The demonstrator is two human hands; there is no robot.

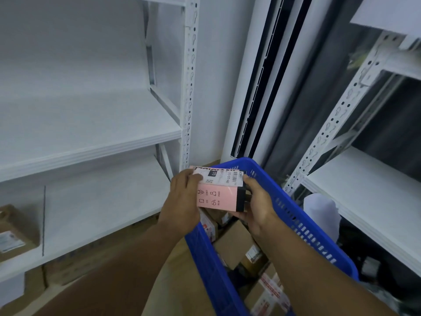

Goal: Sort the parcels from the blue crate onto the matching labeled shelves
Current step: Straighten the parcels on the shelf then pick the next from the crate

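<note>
- Hands both hold one pink parcel (216, 199) over the far end of the blue crate (303, 222).
- The left hand (182, 201) grips the parcel's left edge, with its thumb lying on the white label (218, 177) stuck across the top; its fingers are hidden beneath.
- The right hand (257, 204) cups the parcel's black-banded right end, fingers curled under the box and thumb tip touching the label's right edge.
- The label carries a barcode and printed codes, too small to read with certainty; black handling symbols are printed on the pink face below it.
- The crate sits between two white shelving units, with cardboard parcels (234, 245) piled inside it, several sealed with red-and-white tape.
- The left shelving (91, 137) has perforated uprights; on its lower shelf, at the far left edge of view, sits a brown box (16, 231) with a label on its side.
- The right shelving (376, 197) stands close beside the crate; a white rounded object (319, 210) shows in the gap between them, and what it is cannot be told.
</note>
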